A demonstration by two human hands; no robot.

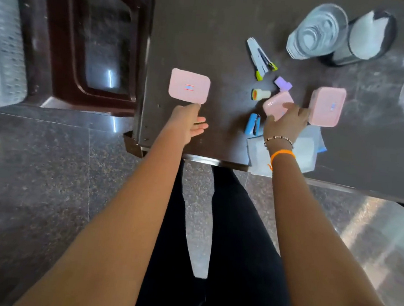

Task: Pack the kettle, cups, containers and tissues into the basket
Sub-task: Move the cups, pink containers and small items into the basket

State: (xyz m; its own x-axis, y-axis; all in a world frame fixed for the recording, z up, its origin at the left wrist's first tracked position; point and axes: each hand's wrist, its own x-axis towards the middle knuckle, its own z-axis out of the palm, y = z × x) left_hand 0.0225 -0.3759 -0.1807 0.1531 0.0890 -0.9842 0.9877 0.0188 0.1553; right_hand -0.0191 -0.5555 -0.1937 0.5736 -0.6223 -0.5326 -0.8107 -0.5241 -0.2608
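You are looking down at a dark table (208,30) with both bare arms stretched out over it. Your left hand (188,124) pinches the near edge of a pink lidded container (189,85) at the table's left side; its other fingers are spread loosely. Your right hand (288,121), with bead and orange bands at the wrist, grips a smaller pink container (274,104), tilted, in the middle of the table. Just beside that hand, to the right, lies a third pink container (327,107), flat on the table. Under your right wrist sit tissue packs (305,150) at the table's near edge. A blue stapler (253,124), a purple piece (283,83), an orange-capped stamp (261,94) and a grey-and-yellow stapler (260,58) lie scattered between the containers. Farther back stand a stack of clear cups (317,32) and, touching it on the right, a kettle (370,37). A white basket (6,42) shows at the far left, off the table, beyond a dark red stool (66,41).
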